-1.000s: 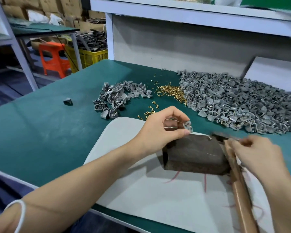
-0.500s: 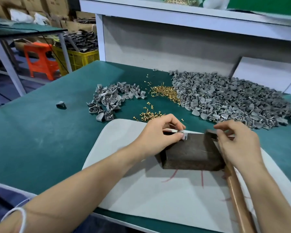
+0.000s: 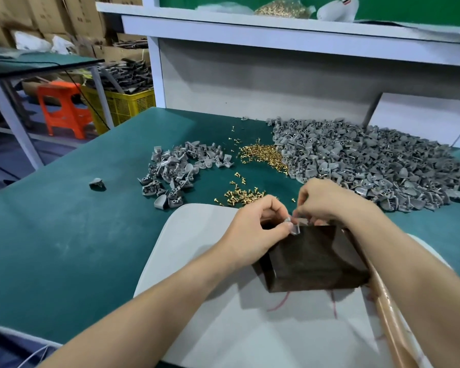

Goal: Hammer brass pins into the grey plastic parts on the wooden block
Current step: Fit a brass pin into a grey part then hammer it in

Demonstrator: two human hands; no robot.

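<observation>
While the left hand [image 3: 260,229] pinches a grey plastic part [image 3: 292,227] between thumb and fingers at the far left corner of a dark wooden block [image 3: 311,261], the right hand [image 3: 327,205] bunches its curled fingertips down on the same part. Whether it grips a brass pin there cannot be told, as the fingers hide the spot. A hammer's glossy brown wooden handle [image 3: 388,312] lies along the block's right side and runs under the right forearm, its head hidden behind the wrist.

The block, rough-grained and nearly black, stands on a pale board [image 3: 202,314] with rounded corners and red pen marks. The board lies on the bench's [image 3: 64,248] green felt-like cover.

Just beyond the hands, loose brass pins [image 3: 239,195] are scattered on the green, with a denser heap of pins [image 3: 263,155] farther back. That heap touches a large pile of grey parts [image 3: 369,166], wedge-shaped and ribbed, spreading across the bench's right side. A smaller pile [image 3: 175,171] lies to the left, and one lone part [image 3: 96,183] sits well apart, farther left. A white panel [image 3: 420,120] leans against the grey back wall [image 3: 250,81] behind the large pile.

On the white shelf [image 3: 250,30] above, a clear bag [image 3: 284,7] holds more brass pins. Off the bench to the left, a yellow mesh-sided crate [image 3: 128,104] is filled with dark parts. An orange plastic stool [image 3: 64,110] stands beside it, and cardboard boxes [image 3: 51,14] are stacked behind.
</observation>
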